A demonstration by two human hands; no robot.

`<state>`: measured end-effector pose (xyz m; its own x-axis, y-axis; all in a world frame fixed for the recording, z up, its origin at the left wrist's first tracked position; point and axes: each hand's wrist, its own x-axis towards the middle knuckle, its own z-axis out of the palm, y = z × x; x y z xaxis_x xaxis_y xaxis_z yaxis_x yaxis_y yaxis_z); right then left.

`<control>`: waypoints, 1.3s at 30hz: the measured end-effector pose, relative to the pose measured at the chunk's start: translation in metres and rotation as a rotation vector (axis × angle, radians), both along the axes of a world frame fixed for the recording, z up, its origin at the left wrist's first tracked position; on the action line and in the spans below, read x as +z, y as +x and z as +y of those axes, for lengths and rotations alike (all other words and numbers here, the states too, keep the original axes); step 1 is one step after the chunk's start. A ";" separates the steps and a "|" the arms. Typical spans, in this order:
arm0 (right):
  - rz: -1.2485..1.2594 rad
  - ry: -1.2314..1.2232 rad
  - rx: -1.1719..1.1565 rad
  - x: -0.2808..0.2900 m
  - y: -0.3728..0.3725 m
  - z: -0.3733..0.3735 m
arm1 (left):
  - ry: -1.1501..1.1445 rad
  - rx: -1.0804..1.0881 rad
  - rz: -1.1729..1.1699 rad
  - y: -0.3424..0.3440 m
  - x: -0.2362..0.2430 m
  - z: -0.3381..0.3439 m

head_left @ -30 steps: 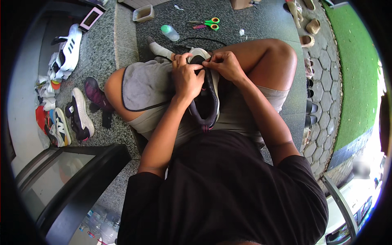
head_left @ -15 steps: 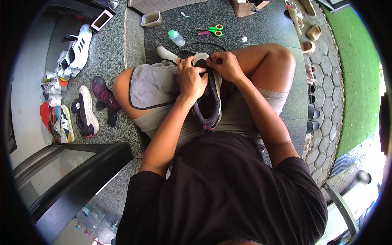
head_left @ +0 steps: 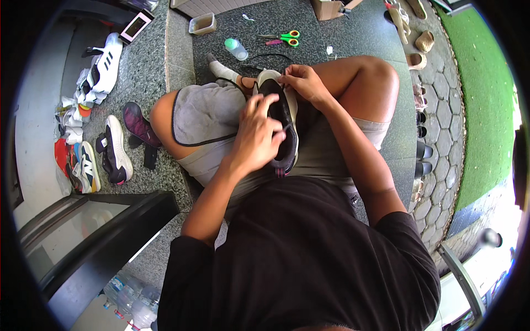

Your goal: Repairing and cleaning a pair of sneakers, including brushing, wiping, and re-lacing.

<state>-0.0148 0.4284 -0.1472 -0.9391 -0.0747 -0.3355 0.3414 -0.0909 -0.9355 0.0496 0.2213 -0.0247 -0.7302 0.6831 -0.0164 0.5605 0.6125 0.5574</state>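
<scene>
A dark shoe (head_left: 289, 113) with a pale toe lies across my lap, its heel toward me and its opening facing up. My right hand (head_left: 305, 83) is at the toe end, thumb and fingertips pinched on a black shoelace at the right eyelet edge. Over the left side of the opening is my left hand (head_left: 255, 135), its fingers spread and holding nothing. Beside it, a grey cloth (head_left: 207, 113) with dark edging covers my left thigh. The far part of the lace loops out past the toe.
Beyond my legs are a small bottle with a green cap (head_left: 236, 49), green-handled scissors (head_left: 290, 37), a plastic tub (head_left: 203, 24) and a cardboard box (head_left: 328, 8). Several shoes sit at left, including a maroon shoe (head_left: 141, 124) and a white sneaker (head_left: 107, 63). More footwear lines the right edge.
My left hand has come away from the shoe's toe end, back toward me, and its fingers have opened. My right hand stays pinched near the eyelets, shifted slightly.
</scene>
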 end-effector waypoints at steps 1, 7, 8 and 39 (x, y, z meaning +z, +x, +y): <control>0.025 -0.003 0.021 0.001 0.000 0.000 | 0.047 -0.078 -0.109 0.009 0.021 -0.003; 0.023 0.042 0.042 -0.005 -0.003 0.008 | 0.531 -0.678 -0.900 0.051 0.112 -0.032; 0.027 0.033 0.013 -0.004 -0.002 0.008 | 0.584 -0.724 -0.923 0.046 0.126 -0.039; 0.516 0.051 -0.129 0.185 0.124 -0.093 | 1.463 0.330 -0.745 0.035 0.070 -0.032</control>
